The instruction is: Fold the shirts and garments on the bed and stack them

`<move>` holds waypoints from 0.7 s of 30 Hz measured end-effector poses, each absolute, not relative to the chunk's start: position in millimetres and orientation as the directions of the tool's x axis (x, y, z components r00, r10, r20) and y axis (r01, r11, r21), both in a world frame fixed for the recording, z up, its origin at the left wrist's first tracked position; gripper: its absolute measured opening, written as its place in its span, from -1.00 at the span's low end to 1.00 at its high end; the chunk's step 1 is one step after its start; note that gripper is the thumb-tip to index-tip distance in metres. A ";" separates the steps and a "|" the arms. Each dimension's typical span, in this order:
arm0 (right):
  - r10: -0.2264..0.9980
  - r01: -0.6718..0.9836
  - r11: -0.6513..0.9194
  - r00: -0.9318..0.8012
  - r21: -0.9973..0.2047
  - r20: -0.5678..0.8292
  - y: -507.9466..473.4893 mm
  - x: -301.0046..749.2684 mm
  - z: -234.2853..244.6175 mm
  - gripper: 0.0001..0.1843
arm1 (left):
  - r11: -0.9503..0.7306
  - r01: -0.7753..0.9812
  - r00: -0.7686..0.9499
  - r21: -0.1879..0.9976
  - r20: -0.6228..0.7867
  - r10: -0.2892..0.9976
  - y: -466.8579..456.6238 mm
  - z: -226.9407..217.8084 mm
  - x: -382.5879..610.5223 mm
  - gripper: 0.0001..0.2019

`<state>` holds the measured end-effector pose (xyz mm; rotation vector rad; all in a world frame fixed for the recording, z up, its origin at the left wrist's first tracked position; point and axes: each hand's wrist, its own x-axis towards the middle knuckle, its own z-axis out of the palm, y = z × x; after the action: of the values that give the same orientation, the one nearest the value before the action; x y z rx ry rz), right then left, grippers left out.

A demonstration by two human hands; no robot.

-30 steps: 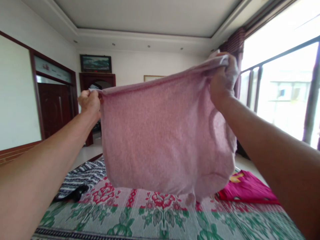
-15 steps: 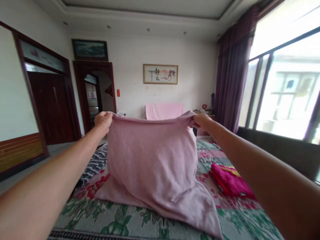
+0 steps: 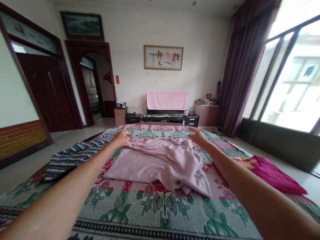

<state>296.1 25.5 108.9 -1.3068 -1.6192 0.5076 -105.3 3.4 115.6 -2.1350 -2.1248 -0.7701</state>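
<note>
A pale pink cloth [image 3: 150, 163], perhaps a garment, lies crumpled on the flowered bedspread [image 3: 120, 216]; its left part is flatter and its right side is bunched in folds. At its far left corner is my left hand [image 3: 122, 138], fingers apart and a little curved; whether it touches the cloth I cannot tell. My right hand [image 3: 198, 136] is just beyond the cloth's far right side, fingers stretched out with nothing in them.
A striped black-and-white garment [image 3: 75, 156] lies left on the bed, a magenta garment [image 3: 277, 175] at the right edge. Past the bed stands a black TV cabinet [image 3: 132, 120], with a pink cloth cover [image 3: 167, 100] above it. A window [image 3: 292, 76] is at the right.
The pink cloth, held up stretched between both hands before, is now down on the bed. Both hands have let go and lowered. The view has tilted downward.
</note>
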 end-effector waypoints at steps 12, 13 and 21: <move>0.786 0.585 0.356 -0.609 -0.728 -0.106 -88.5 298.2 76.7 -0.79 | -0.212 0.903 0.272 0.373 -0.115 0.955 -82.1 45.7 -110.9 -0.65; 0.754 0.614 0.382 -0.639 -0.690 -0.151 -96.8 294.4 76.0 -0.80 | -0.238 0.893 0.307 0.381 -0.131 0.942 -87.0 45.3 -113.2 -0.62; 0.847 0.822 0.529 -0.528 -0.210 0.063 -118.8 282.1 48.2 -0.55 | -0.218 0.889 0.310 0.403 -0.178 0.934 -97.4 32.4 -125.2 -0.58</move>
<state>282.1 -118.8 48.2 -1.4345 -2.6064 0.2321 -125.2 -97.4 32.4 -2.8627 -2.1510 -0.1876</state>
